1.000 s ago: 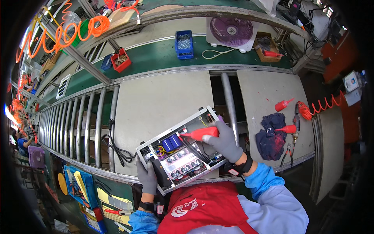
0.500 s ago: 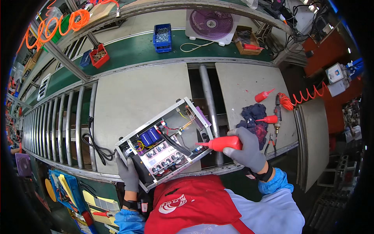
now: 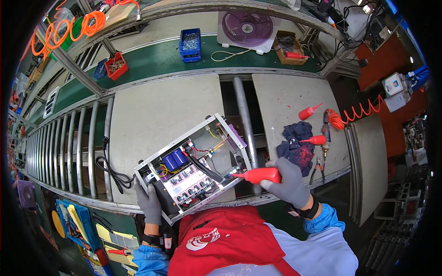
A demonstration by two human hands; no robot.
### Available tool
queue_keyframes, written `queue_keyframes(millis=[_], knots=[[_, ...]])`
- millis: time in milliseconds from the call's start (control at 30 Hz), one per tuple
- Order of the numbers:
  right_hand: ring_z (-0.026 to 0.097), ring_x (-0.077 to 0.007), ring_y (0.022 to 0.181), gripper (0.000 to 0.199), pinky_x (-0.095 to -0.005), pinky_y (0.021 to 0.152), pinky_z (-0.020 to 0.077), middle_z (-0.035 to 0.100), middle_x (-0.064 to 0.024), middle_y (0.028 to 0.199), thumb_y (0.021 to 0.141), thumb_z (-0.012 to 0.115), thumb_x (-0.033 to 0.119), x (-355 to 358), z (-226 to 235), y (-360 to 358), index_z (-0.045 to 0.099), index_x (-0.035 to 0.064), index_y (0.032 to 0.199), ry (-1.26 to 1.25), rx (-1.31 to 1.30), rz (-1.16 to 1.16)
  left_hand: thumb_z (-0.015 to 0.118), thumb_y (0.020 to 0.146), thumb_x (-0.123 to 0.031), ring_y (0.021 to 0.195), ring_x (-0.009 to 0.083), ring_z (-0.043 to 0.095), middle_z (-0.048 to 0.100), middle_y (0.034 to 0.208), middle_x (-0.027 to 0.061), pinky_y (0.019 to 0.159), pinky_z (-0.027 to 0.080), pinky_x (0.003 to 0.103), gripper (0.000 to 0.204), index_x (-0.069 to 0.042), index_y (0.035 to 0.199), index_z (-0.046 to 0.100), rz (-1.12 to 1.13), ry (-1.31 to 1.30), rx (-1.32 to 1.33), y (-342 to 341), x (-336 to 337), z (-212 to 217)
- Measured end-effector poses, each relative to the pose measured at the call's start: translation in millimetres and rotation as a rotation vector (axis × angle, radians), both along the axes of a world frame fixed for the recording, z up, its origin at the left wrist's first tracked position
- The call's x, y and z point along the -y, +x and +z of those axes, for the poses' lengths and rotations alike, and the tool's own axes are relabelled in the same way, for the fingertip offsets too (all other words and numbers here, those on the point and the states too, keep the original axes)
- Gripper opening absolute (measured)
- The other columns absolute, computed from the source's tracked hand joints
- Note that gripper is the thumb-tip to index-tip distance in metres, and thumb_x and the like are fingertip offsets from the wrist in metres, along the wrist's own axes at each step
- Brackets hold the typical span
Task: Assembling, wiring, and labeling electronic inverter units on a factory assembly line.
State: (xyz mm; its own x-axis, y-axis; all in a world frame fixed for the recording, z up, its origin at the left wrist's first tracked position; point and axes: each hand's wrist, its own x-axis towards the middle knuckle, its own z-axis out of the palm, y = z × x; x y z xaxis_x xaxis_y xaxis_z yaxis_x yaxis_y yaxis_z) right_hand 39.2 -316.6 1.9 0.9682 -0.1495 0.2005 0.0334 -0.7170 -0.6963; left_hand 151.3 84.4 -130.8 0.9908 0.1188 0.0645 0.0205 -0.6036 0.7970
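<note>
Red bottle (image 3: 263,175) at the case's (image 3: 179,139) right end, nozzle leftward.
The right hand (image 3: 290,181) grips the bottle, its long axis nearly level across the view; the left hand (image 3: 148,202) clasps the case's left wall. The case's long axis slants, right end farther from the person.

There is one left hand (image 3: 148,203) and one right hand (image 3: 290,184), so that makes two hands. There is one open metal case (image 3: 179,139) with two blue cylinders (image 3: 175,159) in it. I count three red squeeze bottles (image 3: 262,175): one held and two lying down. There is one dark cloth (image 3: 293,151), one pair of pliers (image 3: 318,163) and one power screwdriver (image 3: 327,125). Farther back are one big purple fan (image 3: 247,27), one red bin (image 3: 120,72) and one cardboard box (image 3: 290,60).
</note>
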Motion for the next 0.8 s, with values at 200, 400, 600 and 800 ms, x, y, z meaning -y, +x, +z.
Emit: queue_keyframes(millis=[200, 400, 600, 800], knots=[[0.065, -0.0331, 0.071, 0.038, -0.0394, 0.063, 0.0523, 0.063, -0.0151, 0.085, 0.069, 0.079, 0.019, -0.6, -1.2, -0.1, 0.063, 0.003, 0.099, -0.031, 0.014, -0.007, 0.049, 0.095, -0.012, 0.132, 0.029, 0.047, 0.045, 0.146, 0.022, 0.11, 0.035, 0.036, 0.058, 0.003, 0.148, 0.032, -0.002, 0.019, -0.013, -1.0, 1.7, 3.4], [0.064, -0.0307, 0.072, 0.039, -0.0371, 0.066, 0.0508, 0.061, -0.0157, 0.084, 0.071, 0.079, 0.018, 0.5, -0.7, -4.5, 0.063, -0.0012, 0.101, -0.048, 0.006, 0.006, 0.051, 0.094, -0.013, 0.13, 0.0317, 0.05, 0.047, 0.143, 0.0233, 0.108, 0.037, 0.038, 0.059, 0.002, 0.148, 0.032, 0.014, 0.025, -0.014, -0.7, 2.6, 3.6], [0.064, -0.0336, 0.07, 0.038, -0.04, 0.062, 0.0513, 0.062, -0.0151, 0.084, 0.068, 0.078, 0.019, 2.6, -5.7, -2.6, 0.063, 0.0025, 0.098, -0.059, 0.056, -0.012, 0.051, 0.093, -0.014, 0.126, 0.0332, 0.053, 0.049, 0.14, 0.025, 0.106, 0.04, 0.039, 0.06, 0.002, 0.147, 0.032, 0.008, 0.004, -0.012, -0.8, 6.2, 7.0], [0.064, -0.0335, 0.07, 0.037, -0.04, 0.062, 0.051, 0.062, -0.0145, 0.084, 0.068, 0.078, 0.019, 3.2, -5.1, -4.4, 0.063, 0.0035, 0.098, -0.069, 0.059, -0.037, 0.051, 0.094, -0.015, 0.126, 0.0342, 0.053, 0.048, 0.141, 0.0254, 0.106, 0.04, 0.039, 0.06, 0.003, 0.147, 0.031, -0.001, 0.017, -0.012, -0.4, 3.3, 6.4]])
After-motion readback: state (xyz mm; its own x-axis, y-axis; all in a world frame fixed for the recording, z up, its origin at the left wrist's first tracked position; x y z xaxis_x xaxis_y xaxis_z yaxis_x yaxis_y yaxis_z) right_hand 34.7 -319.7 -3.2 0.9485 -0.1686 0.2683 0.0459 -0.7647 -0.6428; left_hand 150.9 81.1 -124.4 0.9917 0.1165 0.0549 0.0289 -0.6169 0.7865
